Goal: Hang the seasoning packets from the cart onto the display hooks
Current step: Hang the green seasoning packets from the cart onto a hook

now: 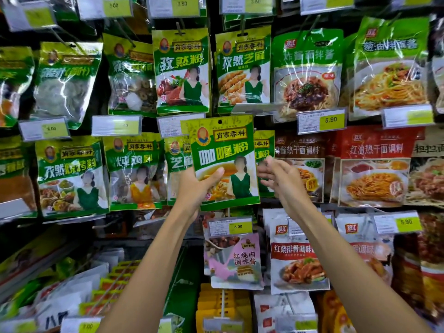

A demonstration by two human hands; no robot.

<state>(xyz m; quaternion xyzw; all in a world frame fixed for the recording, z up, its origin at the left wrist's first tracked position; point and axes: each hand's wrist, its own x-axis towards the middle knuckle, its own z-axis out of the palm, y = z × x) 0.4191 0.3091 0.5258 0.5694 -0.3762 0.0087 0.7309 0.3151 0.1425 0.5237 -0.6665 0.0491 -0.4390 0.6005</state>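
This is a shop, a grocery aisle seen close up. Seasoning packets [182,70] in green, red and white printed wrappers hang in tidy rows from display hooks [179,27], with several of one kind hung one behind another. In front of the rows sit clear plastic price tags [322,121], each with small print and a yellow field; one reads 5.90, another 3.00. Lower down, more packaged goods [216,306] lie in stacks, with tags of their own along the front.
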